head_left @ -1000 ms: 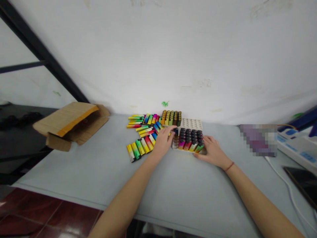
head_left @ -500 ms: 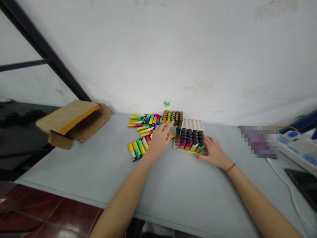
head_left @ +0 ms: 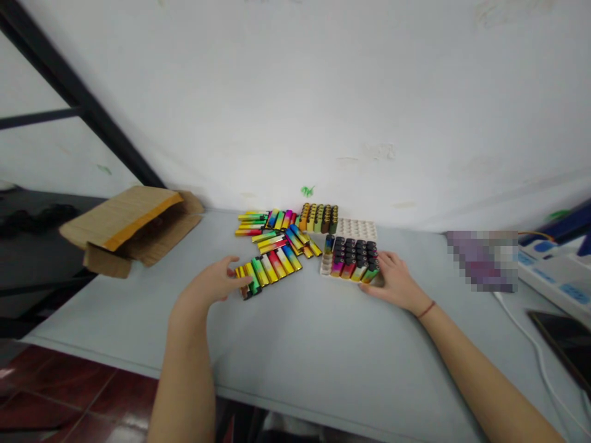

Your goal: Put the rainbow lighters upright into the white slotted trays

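Observation:
My left hand point(head_left: 216, 280) is at the left end of a slanted row of colourful lighters point(head_left: 272, 266). Its thumb and fingers are apart around the end lighters, the thumb over them. My right hand point(head_left: 394, 284) holds the right front corner of a white tray point(head_left: 325, 266), thumb along the front edge and fingers at the right side. Black-topped lighters point(head_left: 355, 252) stand upright in the tray's holes. At its left column, one blue lighter point(head_left: 329, 243) stands at the back, with bare holes in front of it.
More loose lighters point(head_left: 272, 243) lie in a pile behind the row. Further back are upright yellow and brown lighters point(head_left: 318, 217) and bare holes of another white tray point(head_left: 357, 229). An open cardboard box point(head_left: 124, 218) lies left; a phone point(head_left: 561, 344), cable and power strip point(head_left: 549, 271) are right.
My left hand has moved left and towards me, from the tray's left side to the row's left end. A blue lighter stays in the tray's left column. My right hand stays at the tray.

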